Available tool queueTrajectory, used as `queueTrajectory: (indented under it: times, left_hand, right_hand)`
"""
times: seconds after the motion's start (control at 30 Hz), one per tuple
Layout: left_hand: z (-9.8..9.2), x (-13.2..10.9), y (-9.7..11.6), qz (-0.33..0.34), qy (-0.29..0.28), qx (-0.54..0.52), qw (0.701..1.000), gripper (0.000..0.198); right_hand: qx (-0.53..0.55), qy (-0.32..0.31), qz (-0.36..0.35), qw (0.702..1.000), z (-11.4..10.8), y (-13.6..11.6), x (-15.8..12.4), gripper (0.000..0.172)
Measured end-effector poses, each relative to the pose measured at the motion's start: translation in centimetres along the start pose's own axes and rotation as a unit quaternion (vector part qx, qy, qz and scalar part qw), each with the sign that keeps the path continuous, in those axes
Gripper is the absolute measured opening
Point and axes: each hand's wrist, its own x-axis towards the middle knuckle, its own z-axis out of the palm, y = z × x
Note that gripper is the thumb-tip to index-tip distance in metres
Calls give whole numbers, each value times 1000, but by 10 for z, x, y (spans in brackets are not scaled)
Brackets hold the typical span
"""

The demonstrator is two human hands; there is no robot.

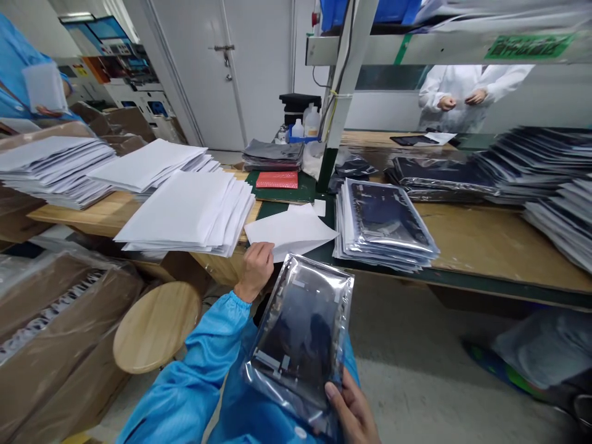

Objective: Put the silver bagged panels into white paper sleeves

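My right hand (354,410) grips the lower right corner of a dark flat panel in a clear plastic bag (303,333), thumb on top. The panel tilts in front of my lap, its shiny wrapping catching the light. My left hand (256,268) is closed at the near left corner of a white sleeve (291,229), with the fingertips partly hidden. That sleeve lies at the table's front edge, and its right side bulges up a little. Just right of it is a pile of white sleeves topped by a bagged dark panel (386,213).
Stacks of white sleeves (178,209) fill the left of the table. A red packet (276,180) lies behind, near a metal post (345,92). More dark panels (439,176) are piled right. A wooden stool (157,327) stands lower left; two other people are farther off.
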Motion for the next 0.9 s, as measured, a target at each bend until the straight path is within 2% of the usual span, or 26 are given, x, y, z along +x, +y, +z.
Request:
queueTrajectory:
  times: [0.13, 0.27, 0.33, 0.4, 0.5, 0.57, 0.67, 0.77, 0.83, 0.9]
  left_hand:
    - [-7, -19, 6, 7, 96, -80, 992, 22]
    - [-12, -45, 9, -46, 163, -102, 980, 20]
    - [-12, -57, 7, -103, 196, -75, 972, 20]
    - [-10, -67, 5, -187, 214, -48, 958, 30]
    - [-8, -81, 2, -309, 194, -94, 926, 41]
    - [-9, -89, 3, -351, 165, -146, 910, 30]
    - [-15, -101, 8, -346, 151, -135, 916, 16]
    - [-22, -112, 19, -288, 162, -70, 941, 11]
    - [-27, -121, 31, -241, 156, -69, 955, 8]
    - [-29, -129, 45, -231, 122, -121, 958, 11]
  right_hand:
    - [27, -32, 2, 999, 18, -13, 8, 60]
    - [37, -50, -18, 998, 39, -20, 16, 59]
    - [47, -47, -26, 997, 46, -17, 20, 58]
    - [48, -35, -33, 998, 52, -13, 24, 58]
    - [43, -14, -50, 998, 58, -6, 30, 58]
    - [44, 3, -63, 997, 61, -4, 35, 56]
    - [38, 42, -85, 995, 66, 0, 44, 54]
    - [26, 73, -114, 991, 72, 3, 55, 53]
    - [31, 70, -124, 989, 77, 5, 63, 55]
    - [51, 53, -122, 990, 81, 5, 69, 59]
